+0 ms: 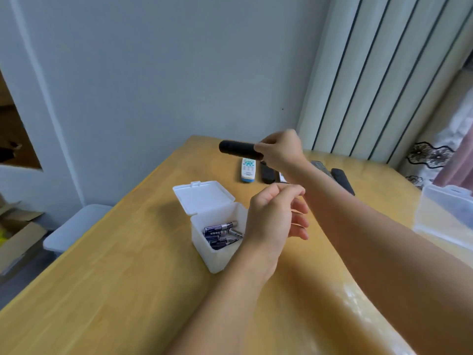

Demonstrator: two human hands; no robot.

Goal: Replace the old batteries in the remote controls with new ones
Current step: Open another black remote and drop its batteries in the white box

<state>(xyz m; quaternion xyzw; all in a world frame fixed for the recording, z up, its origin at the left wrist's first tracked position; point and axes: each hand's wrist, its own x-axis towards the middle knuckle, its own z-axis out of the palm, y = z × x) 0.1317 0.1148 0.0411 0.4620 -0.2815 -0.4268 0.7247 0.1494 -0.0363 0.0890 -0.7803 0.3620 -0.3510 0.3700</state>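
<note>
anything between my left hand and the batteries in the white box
Nothing visible does. The white box has its lid flipped back, so the batteries lie uncovered. The left hand hovers at the box's right edge, empty as far as can be seen. The right hand holds a black remote farther back.

The table (pixel 107 290) looks like pale wood under a glossy clear film. The open box (pixel 217 254) is translucent white plastic; its batteries (pixel 220 233) have shiny printed wrappers. The held remote (pixel 238 148) is matt black.
</note>
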